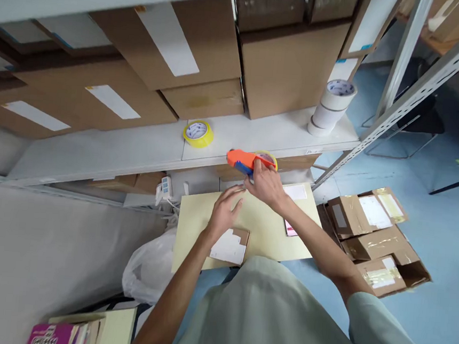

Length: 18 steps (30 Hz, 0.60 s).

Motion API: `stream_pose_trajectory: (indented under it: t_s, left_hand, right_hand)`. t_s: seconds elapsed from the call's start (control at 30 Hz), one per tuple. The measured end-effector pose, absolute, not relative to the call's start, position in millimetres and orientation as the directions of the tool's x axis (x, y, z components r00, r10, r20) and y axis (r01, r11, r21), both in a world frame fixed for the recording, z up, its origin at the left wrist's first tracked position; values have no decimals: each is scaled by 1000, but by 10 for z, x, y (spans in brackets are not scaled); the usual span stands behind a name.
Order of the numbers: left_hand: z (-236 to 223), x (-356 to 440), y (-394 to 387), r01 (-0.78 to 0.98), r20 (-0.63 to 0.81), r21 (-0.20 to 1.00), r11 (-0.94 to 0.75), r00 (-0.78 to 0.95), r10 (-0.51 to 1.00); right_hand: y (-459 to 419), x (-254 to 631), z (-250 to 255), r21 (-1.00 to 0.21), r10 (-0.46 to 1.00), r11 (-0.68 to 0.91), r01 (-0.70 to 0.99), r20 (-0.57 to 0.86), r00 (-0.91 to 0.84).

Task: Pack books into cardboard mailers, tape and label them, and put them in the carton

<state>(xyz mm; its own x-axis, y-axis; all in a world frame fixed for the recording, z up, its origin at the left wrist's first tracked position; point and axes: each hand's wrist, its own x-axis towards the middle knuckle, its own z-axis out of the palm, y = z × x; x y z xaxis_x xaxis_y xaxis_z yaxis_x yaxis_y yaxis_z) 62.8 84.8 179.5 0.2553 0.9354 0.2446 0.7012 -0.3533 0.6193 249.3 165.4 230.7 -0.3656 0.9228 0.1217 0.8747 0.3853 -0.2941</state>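
My right hand (266, 186) is closed around an orange and blue tape dispenser (242, 158), which carries a roll of yellow-edged tape (270, 157). It is raised in front of the shelf's edge, above the pale table (267, 226). Close by on the left, my left hand (225, 209) has its fingers apart and holds nothing. Below that hand, a small cardboard box (229, 246) with white paper on top lies at the table's near edge. A pink-and-white item (290, 228) lies partly hidden under my right forearm.
On the grey shelf (147, 146) sit a yellow tape roll (198, 133), stacked white tape rolls (331, 108) and large cardboard boxes (291, 65). A metal upright (413, 97) stands at the right. More boxes (376, 238) are on the blue floor. A plastic bag (151, 264) hangs left of the table.
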Motion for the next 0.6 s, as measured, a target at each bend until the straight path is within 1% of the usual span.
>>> stream_pose_trajectory:
  t_s: [0.07, 0.13, 0.2, 0.3, 0.37, 0.47, 0.53, 0.57, 0.6]
  left_hand:
    - [2154, 693, 1081, 689, 318, 619, -378, 220, 922]
    - [2424, 740, 1233, 679, 377, 604, -417, 218, 900]
    - [2591, 759, 1309, 669, 429, 584, -459, 226, 875]
    - [2641, 713, 1325, 649, 475, 576, -497, 230, 850]
    - [2537, 616, 1304, 652, 450, 588, -478, 227, 863]
    - [2143, 350, 1238, 692, 337, 618, -373, 195, 921]
    - [1726, 108, 1143, 722, 238, 641, -260, 135, 962]
    - [1489, -21, 1072, 740, 171, 646, -188, 99, 980]
    - [1246, -147, 983, 758, 89, 645, -96, 51, 995]
  right_hand:
    - [1998, 2472, 2496, -250, 901, 418, 874, 242, -361]
    - [2319, 2445, 2603, -195, 889, 418, 887, 290, -355]
    - [2580, 2416, 2639, -151, 892, 405, 902, 282, -353]
    - [2811, 2390, 2605, -114, 905, 397, 911, 214, -367]
    - [2833, 2402, 2540, -115, 905, 401, 909, 207, -373]
    - [2637, 2474, 2327, -165, 894, 381, 910, 319, -316]
    - [2345, 2542, 2053, -241, 896, 347, 906, 371, -245]
    - [2151, 2575, 1870, -295, 910, 325, 898, 355, -213]
    - [1930, 2604, 1663, -361, 934, 293, 886, 306, -184]
